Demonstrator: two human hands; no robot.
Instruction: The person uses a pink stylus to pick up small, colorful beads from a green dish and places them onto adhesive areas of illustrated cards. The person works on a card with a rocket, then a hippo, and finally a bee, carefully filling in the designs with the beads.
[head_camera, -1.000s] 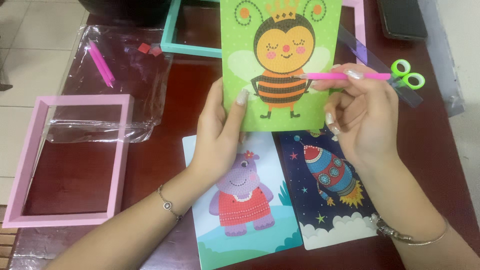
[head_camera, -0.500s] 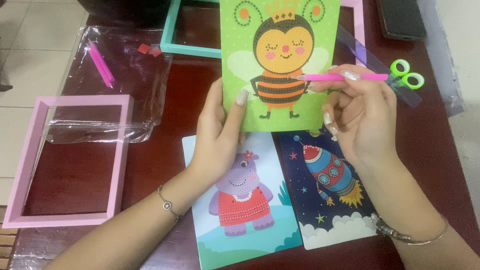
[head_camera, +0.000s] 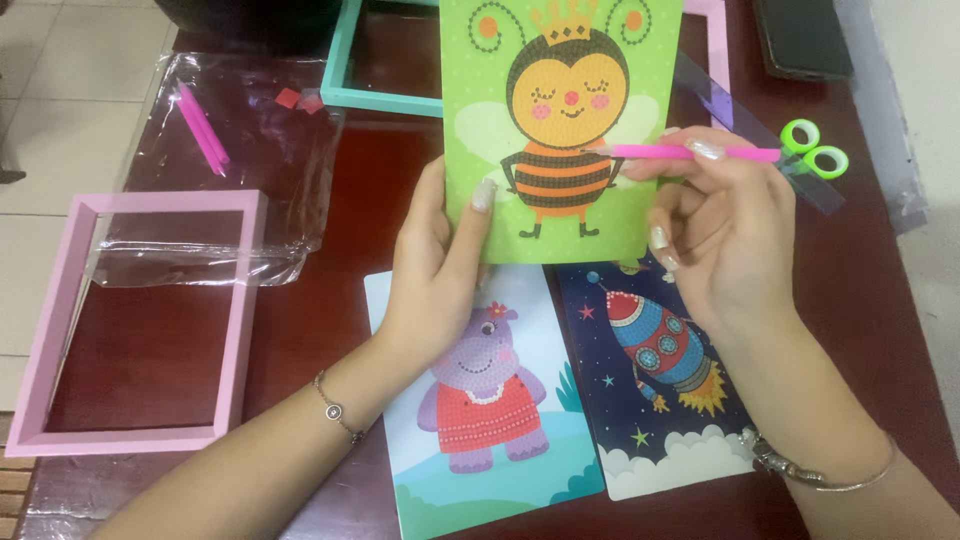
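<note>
Green and held up over the dark red table (head_camera: 340, 300), the bee card (head_camera: 560, 120) rests in the left hand (head_camera: 440, 260), whose thumb presses its lower left corner while the other fingers are curled behind it. The right hand (head_camera: 720, 230) pinches a pink pen (head_camera: 690, 153) between thumb and forefinger, with the tip at the bee's striped body. The work would go best with the card kept steady and the tip set down lightly on one spot at a time.

Three picture cards show: the bee, a hippo card (head_camera: 480, 400) and a rocket card (head_camera: 660, 380), both lying flat under the wrists. There are three frames: pink (head_camera: 55, 330), teal (head_camera: 340, 70), and what is probably another pink one (head_camera: 715, 40) behind the bee. A second pink pen (head_camera: 203, 128) lies on a clear plastic bag (head_camera: 230, 170), and green scissors (head_camera: 815, 150) lie to the right.
</note>
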